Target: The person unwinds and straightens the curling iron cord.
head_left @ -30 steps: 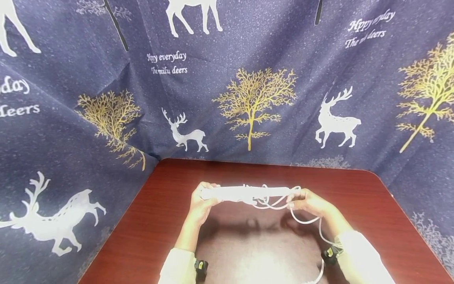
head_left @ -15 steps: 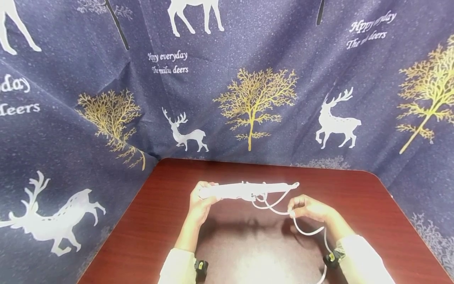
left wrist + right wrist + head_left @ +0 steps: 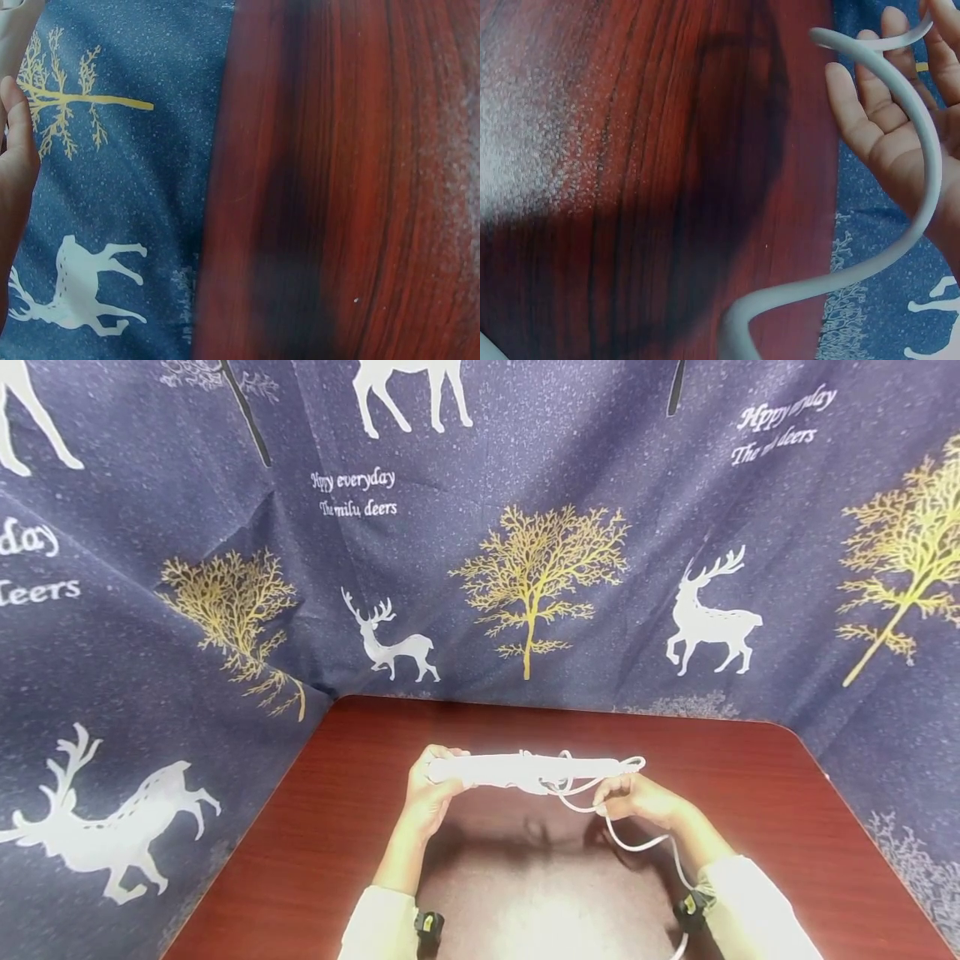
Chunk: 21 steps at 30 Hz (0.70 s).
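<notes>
Back up at the strip's end comes my right hand [image 3: 637, 797], its grip pinching the cord [image 3: 637, 845]; my left hand [image 3: 429, 793] grips the power strip [image 3: 525, 769]. Some loops wound, a tail hangs loose.

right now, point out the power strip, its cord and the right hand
power strip [image 3: 517, 768], head view, middle of its white body
cord [image 3: 922, 187], right wrist view, the curved stretch crossing the palm
right hand [image 3: 637, 797], head view, back of the hand

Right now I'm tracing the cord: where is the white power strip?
In the head view the white power strip is held level above the red table, its left end gripped by the left hand, right hand beneath its right end.
</notes>
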{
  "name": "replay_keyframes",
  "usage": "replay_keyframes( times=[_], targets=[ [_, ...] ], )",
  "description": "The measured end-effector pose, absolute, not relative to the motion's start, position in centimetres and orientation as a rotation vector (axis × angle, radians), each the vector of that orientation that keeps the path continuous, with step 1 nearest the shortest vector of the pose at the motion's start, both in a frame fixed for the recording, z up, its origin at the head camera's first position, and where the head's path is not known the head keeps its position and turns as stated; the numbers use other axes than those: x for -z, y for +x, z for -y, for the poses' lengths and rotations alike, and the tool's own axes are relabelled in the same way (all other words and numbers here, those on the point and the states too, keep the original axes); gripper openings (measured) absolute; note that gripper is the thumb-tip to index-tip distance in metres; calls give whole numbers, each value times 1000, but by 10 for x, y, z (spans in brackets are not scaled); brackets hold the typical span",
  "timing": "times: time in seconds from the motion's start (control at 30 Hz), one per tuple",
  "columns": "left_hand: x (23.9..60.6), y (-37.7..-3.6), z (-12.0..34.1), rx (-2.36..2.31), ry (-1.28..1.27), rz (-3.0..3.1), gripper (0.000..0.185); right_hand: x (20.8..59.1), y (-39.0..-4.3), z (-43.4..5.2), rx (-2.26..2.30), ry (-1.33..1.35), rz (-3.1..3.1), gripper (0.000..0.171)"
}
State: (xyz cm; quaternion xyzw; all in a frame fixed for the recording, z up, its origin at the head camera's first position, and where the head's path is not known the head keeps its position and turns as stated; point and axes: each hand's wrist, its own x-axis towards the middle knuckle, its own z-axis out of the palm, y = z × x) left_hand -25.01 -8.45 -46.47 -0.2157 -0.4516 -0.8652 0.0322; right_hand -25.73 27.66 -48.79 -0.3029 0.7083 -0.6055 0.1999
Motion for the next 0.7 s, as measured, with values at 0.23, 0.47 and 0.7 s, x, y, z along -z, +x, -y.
replay_keyframes(
  times=[0.23, 0.47, 0.7],
  targets=[
    [465, -251, 86, 2675, -696, 1368, 48, 492, -257, -277, 1680, -740, -2014, 15],
    [465, -250, 85, 2684, -734, 1390, 47, 490, -255, -275, 1614, -632, -2219, 14],
    [465, -248, 82, 2720, -706, 1334, 46, 485, -254, -267, 1660, -689, -2143, 17]
  ],
)
